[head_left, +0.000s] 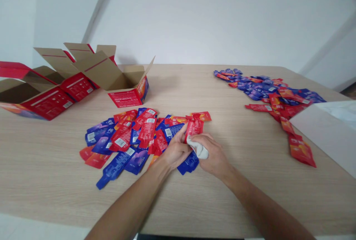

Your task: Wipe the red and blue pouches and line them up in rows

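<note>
My left hand (176,150) is closed around the lower left side of a red pouch (194,128) with a narrow spout-like top. In my right hand (213,155) a crumpled white cloth (200,150) is gripped and pressed against the pouch's lower front. Both hands are just above the right end of a spread pile of red and blue pouches (147,130). A blue pouch (188,164) lies under my hands, partly hidden by them. Several pouches in the pile show white barcode labels.
Open red cardboard boxes (126,98) stand at the back left, flaps raised. A second heap of blue and red pouches (261,88) stretches along the right side, beside a white box or panel (330,132). Everything rests on a light wooden table (55,180) against a white wall.
</note>
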### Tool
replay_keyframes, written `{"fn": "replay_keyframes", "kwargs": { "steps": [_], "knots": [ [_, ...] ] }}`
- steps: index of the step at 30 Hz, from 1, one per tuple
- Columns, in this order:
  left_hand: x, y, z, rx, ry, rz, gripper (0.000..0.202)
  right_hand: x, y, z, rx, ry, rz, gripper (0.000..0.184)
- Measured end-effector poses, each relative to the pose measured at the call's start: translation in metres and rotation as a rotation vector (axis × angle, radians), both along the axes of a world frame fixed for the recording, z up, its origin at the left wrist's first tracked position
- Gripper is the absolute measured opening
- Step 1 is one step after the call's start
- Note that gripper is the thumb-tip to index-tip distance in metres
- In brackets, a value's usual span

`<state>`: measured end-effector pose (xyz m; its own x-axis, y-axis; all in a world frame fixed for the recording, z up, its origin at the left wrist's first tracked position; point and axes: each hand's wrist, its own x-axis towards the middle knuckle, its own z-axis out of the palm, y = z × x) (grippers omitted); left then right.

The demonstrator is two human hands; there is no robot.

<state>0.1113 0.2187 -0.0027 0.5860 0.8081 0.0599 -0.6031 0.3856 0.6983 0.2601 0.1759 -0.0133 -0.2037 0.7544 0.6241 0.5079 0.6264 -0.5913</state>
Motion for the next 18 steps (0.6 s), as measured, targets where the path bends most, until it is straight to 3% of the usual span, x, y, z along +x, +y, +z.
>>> {"fn": "replay_keyframes", "kwargs": {
  "steps": [7, 15, 18],
  "knots": [
    [0.006, -0.004, -0.006, -0.037, 0.027, -0.043, 0.097, 0.012, 0.005, -0.002, 0.021, 0.018, -0.235, 0.053],
    [0.001, 0.001, -0.007, -0.012, 0.009, 0.026, 0.099, 0.003, 0.0, 0.0, -0.042, -0.018, 0.022, 0.053],
    [0.003, 0.0, -0.008, -0.009, 0.011, 0.043, 0.101, 0.005, -0.001, 0.002, -0.066, -0.01, 0.024, 0.053]
  ]
}}
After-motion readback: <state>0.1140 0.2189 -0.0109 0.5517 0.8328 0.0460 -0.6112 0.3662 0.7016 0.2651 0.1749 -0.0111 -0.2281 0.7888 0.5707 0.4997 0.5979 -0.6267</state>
